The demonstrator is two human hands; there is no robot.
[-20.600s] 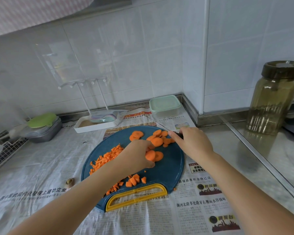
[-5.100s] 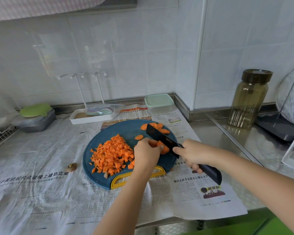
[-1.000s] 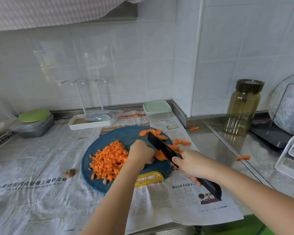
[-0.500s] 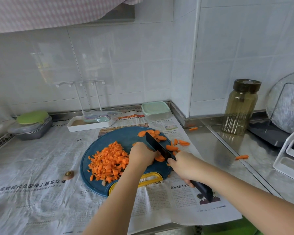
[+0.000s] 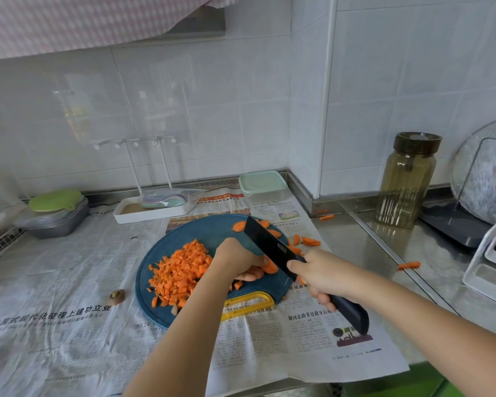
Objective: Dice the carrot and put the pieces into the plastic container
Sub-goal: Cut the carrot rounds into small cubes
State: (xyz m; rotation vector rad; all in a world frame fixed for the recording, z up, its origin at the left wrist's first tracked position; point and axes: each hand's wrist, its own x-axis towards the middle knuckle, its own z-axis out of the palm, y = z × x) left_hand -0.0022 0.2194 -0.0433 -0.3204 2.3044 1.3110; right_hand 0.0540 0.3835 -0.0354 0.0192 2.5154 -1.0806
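On the blue cutting board [image 5: 206, 233], your left hand [image 5: 238, 259] curls over a few carrot slices [image 5: 269, 267], pinning them against the blade. Your right hand [image 5: 324, 273] grips the black knife [image 5: 269, 247] by its handle, blade angled across the board's right side. Diced carrot [image 5: 181, 270] lies heaped on the board's left half. The plastic container [image 5: 262, 184], lid on, sits at the back wall, well apart. One stray piece [image 5: 409, 265] lies on the steel counter [image 5: 364, 253].

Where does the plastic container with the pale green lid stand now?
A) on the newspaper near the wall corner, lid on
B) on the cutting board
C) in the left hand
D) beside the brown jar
A: the plastic container sits closed on the newspaper at the corner, behind the cutting board.
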